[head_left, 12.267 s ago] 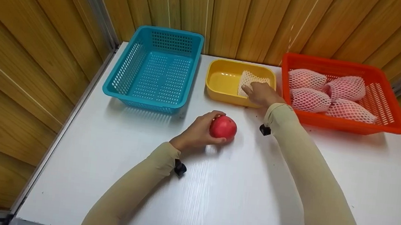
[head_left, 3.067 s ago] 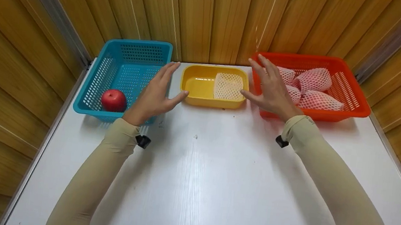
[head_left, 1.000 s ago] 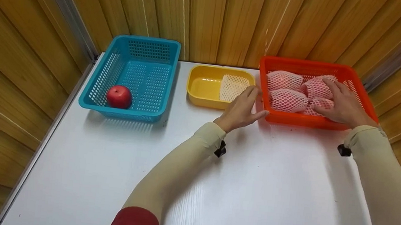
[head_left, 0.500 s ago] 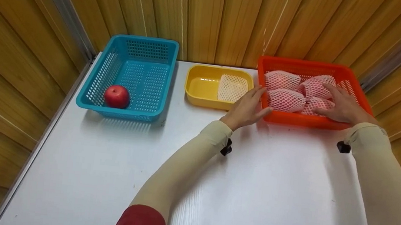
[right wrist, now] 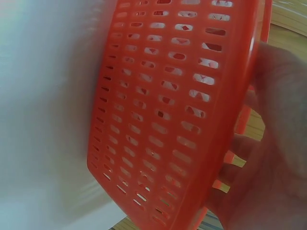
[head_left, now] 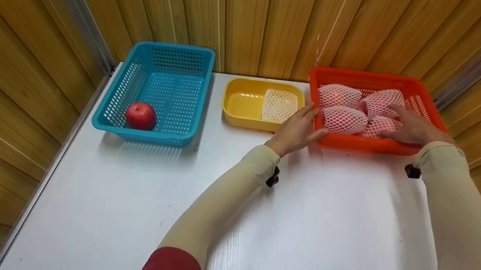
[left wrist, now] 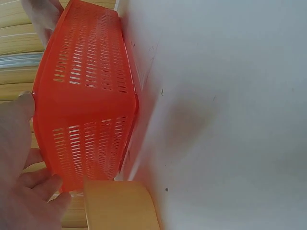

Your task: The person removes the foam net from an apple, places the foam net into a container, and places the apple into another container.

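My left hand touches the left rim of the red basket, fingers extended and thumb apart; the left wrist view shows this hand against the basket's corner. Over the basket's front right part is my right hand, loosely bent, thumb and fingers beside a net-wrapped fruit. In the right wrist view the fingers of this hand reach past the rim; their tips are partly hidden, and no firm hold shows. Several net-wrapped fruits lie in the basket.
A yellow box with a white foam net stands left of the red basket. Farther left is a blue basket holding a bare red fruit. Wooden panels rise behind the white table.
The bare red fruit, earlier in my left hand, lies in the blue basket. My left hand has moved right to the red basket's rim; my right hand has moved to its front right part.
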